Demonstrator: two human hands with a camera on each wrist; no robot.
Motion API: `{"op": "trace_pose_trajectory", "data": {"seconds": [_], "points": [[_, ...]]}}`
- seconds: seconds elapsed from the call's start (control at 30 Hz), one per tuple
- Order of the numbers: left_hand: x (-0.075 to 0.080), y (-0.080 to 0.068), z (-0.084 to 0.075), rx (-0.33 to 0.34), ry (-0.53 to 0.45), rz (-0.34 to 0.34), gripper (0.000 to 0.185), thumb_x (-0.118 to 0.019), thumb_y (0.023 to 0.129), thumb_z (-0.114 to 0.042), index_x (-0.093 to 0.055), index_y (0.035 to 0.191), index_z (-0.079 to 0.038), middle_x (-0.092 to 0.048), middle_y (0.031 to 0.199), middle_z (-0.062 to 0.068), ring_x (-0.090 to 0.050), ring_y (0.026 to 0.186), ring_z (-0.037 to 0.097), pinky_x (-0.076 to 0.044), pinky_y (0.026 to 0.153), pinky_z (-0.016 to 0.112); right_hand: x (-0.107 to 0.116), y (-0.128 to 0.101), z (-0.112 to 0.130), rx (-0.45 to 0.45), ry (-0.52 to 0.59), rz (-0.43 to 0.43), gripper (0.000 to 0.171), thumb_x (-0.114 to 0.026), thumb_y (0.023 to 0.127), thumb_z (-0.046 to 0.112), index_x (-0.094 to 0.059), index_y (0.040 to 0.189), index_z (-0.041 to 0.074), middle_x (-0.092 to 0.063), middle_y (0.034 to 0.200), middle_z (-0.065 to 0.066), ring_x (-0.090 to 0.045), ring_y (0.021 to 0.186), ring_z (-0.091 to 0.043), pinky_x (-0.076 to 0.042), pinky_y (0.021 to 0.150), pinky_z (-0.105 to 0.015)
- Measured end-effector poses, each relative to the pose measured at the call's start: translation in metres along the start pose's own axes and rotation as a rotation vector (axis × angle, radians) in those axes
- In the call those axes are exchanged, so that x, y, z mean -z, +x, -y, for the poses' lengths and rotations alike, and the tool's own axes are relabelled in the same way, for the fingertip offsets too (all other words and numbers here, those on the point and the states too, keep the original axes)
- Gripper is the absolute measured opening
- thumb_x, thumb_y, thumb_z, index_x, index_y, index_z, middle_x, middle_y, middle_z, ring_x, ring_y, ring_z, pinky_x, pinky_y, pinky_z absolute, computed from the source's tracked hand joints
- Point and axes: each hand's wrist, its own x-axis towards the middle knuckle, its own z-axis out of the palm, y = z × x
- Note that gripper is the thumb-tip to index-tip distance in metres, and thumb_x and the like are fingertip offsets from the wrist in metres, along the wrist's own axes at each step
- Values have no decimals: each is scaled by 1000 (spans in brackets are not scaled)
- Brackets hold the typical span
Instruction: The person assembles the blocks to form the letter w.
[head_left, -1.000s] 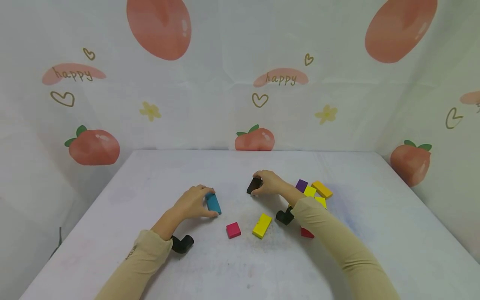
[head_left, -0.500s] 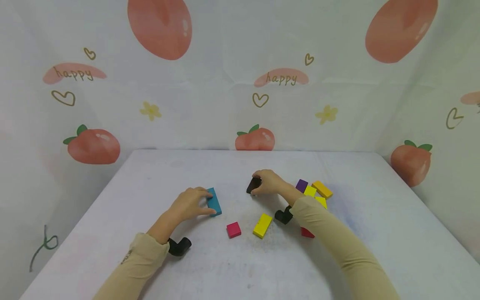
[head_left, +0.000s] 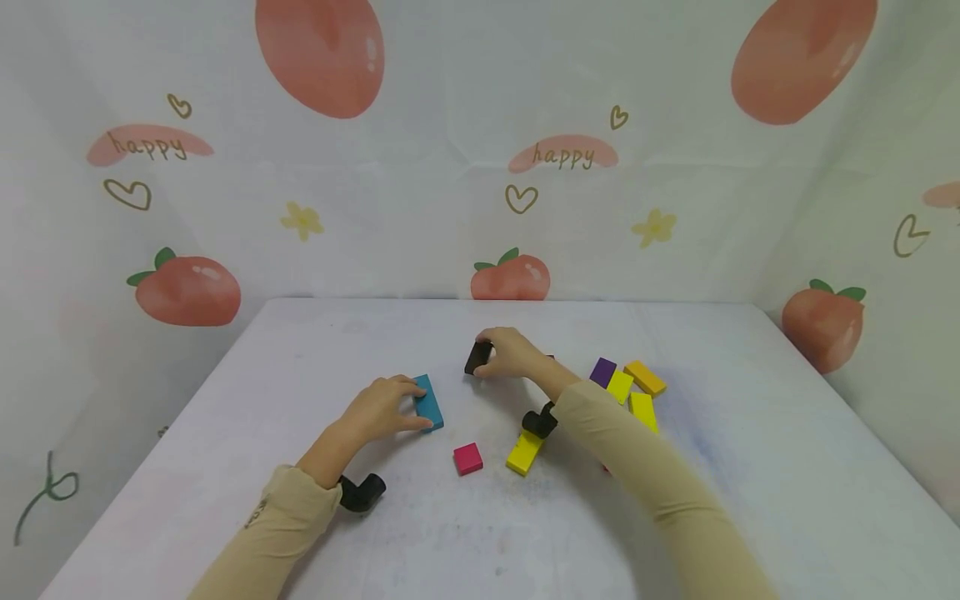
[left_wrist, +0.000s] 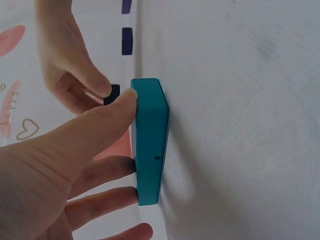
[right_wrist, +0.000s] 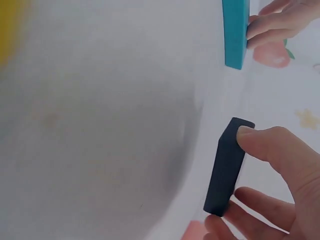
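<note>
My left hand (head_left: 378, 408) pinches a flat blue block (head_left: 430, 404) between thumb and fingers, left of the table's middle. In the left wrist view the thumb lies on one edge of this blue block (left_wrist: 151, 135), with fingertips along its side. My right hand (head_left: 512, 353) grips a black block (head_left: 477, 358) farther back and to the right. The right wrist view shows the black block (right_wrist: 227, 167) as a slim bar with an angled end, thumb at one end and fingers at the other. A short gap separates the two blocks.
In front lie a small red square block (head_left: 468, 458) and a yellow block (head_left: 523, 454), partly covered by the black device (head_left: 540, 421) at my right wrist. Right of my forearm are purple (head_left: 602, 372), yellow (head_left: 619, 386) and orange (head_left: 645, 377) blocks. A printed cloth hangs behind the table (head_left: 360, 333).
My right hand has moved left and slightly back with the black block, closer to the blue one. My left hand shifted slightly left on the blue block early on, then stayed put.
</note>
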Motion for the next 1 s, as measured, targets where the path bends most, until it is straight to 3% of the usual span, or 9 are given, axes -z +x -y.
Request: {"op": "trace_pose_trajectory", "data": {"seconds": [0.23, 0.5, 0.67, 1.0], "points": [[-1, 1, -1, 12, 5, 9, 53, -73, 78, -40, -64, 118, -7, -56, 131, 17, -52, 117, 40, -45, 97, 53, -9, 13, 16, 32, 31, -28, 55, -72, 81, 20, -53, 129, 3, -57, 128, -14, -52, 113, -26, -45, 103, -38], [-2, 0, 1, 9, -2, -9, 53, -74, 77, -39, -64, 118, -6, -56, 129, 18, -53, 115, 40, -46, 96, 53, -19, 26, 33, 132, -2, -39, 53, -72, 81, 18, -53, 128, 1, -57, 129, -13, -53, 118, -25, -42, 106, -37], [-2, -1, 1, 9, -4, -10, 53, -73, 77, -39, -64, 118, -6, -56, 130, 18, -53, 115, 40, -46, 96, 53, -24, 33, 42, 150, -15, -46, 53, -71, 81, 16, -52, 128, 1, -56, 131, -14, -52, 122, -26, -41, 107, -37], [-2, 1, 3, -12, -16, -8, 54, -73, 78, -38, -63, 118, -4, -55, 130, 20, -54, 116, 41, -47, 95, 53, -37, 46, 57, 205, -133, -14, 54, -69, 84, 18, -50, 132, 3, -53, 136, -10, -46, 130, -24, -37, 111, -32]]}}
